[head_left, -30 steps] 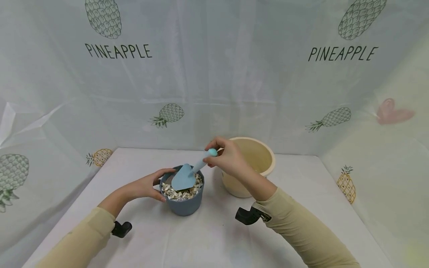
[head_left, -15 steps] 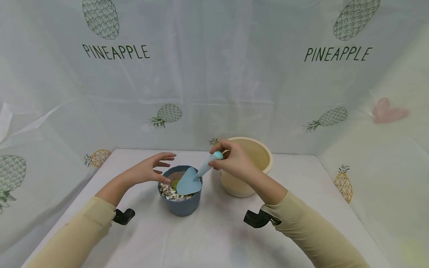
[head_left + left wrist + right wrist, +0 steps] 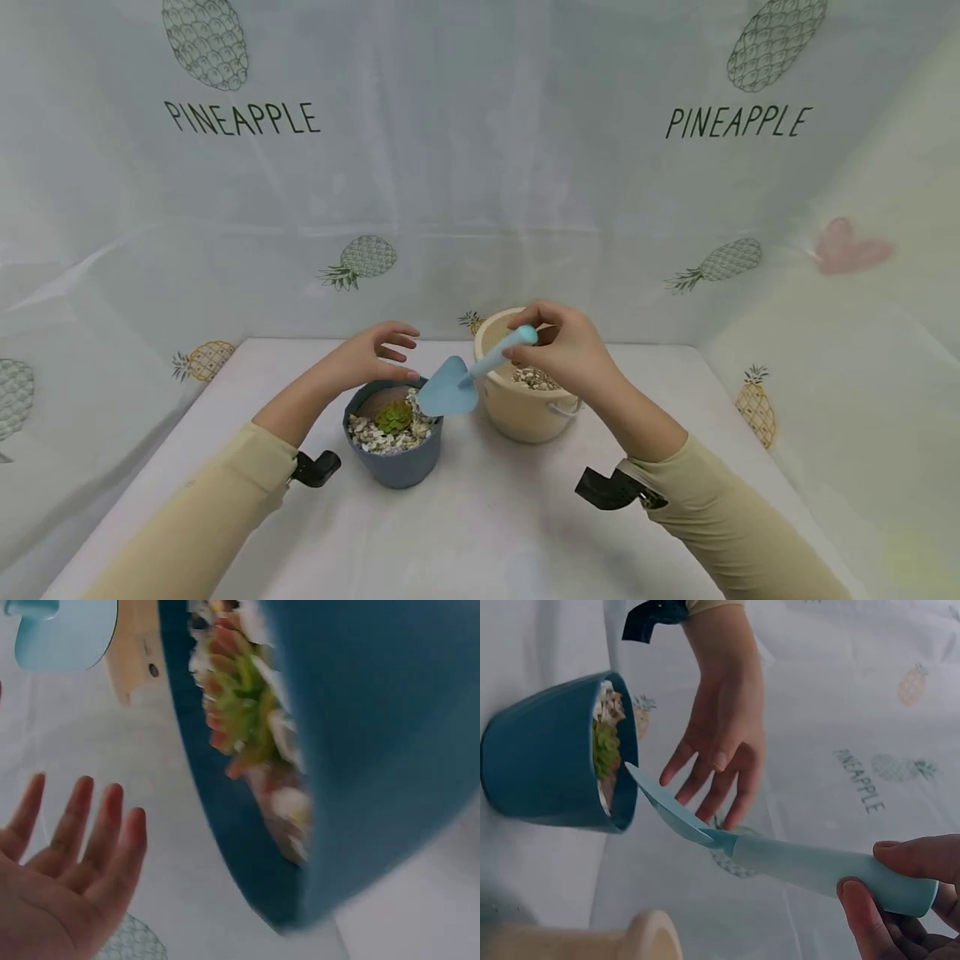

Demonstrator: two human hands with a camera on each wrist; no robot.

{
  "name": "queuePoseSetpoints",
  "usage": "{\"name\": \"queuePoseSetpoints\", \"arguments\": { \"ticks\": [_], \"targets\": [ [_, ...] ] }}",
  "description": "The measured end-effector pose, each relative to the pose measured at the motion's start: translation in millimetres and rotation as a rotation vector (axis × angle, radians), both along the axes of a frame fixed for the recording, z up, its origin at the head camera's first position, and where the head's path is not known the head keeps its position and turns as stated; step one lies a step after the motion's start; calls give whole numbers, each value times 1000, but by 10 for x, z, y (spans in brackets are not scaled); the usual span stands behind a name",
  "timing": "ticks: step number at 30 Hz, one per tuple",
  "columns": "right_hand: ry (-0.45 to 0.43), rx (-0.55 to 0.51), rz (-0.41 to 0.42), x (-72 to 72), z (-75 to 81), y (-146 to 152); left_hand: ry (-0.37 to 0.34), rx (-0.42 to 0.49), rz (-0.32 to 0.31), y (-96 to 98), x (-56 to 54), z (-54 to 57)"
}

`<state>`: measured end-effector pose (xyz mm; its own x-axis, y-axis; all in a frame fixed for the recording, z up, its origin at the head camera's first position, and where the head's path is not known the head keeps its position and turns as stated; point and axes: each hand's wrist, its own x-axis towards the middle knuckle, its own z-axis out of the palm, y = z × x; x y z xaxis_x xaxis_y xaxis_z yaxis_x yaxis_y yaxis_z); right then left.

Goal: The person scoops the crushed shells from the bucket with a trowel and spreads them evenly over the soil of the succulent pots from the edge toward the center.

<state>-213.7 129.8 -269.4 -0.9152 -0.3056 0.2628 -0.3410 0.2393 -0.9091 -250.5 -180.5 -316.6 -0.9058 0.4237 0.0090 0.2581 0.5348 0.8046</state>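
Observation:
My right hand (image 3: 570, 346) pinches the handle end of a light blue hand trowel (image 3: 450, 388) between thumb and fingers. The trowel's blade hangs over the right rim of a blue-grey plant pot (image 3: 397, 468). Inside that pot, a small green succulent (image 3: 393, 416) sits among pale gravel, its leaf edges reddish in the left wrist view. Above the pot's back rim is my left hand (image 3: 369, 360), fingers spread and holding nothing. The right wrist view shows the trowel (image 3: 802, 862) side-on, its tip pointing toward the pot (image 3: 551, 754).
A cream bucket (image 3: 517, 414) with a wire handle stands just right of the pot, with pale gravel (image 3: 534, 379) inside. Both stand on a white-covered table (image 3: 450, 533). Behind hangs a pineapple-print curtain (image 3: 480, 167).
My left hand has let go of the pot's rim and risen above it. My right hand has carried the trowel rightward, uncovering the succulent.

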Motion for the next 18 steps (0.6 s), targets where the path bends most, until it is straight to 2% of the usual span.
{"name": "queuePoseSetpoints", "arguments": {
  "ticks": [4,8,13,18],
  "targets": [
    [-5,-27,-35,10,57,172,-45,3,54,179,-56,89],
    [40,2,-106,16,109,362,-66,-40,64,398,-156,122],
    [91,57,-193,15,146,571,-100,-80,92,665,-282,75],
    [104,78,-275,20,133,712,-132,-113,139,922,-375,-17]
  ]
}}
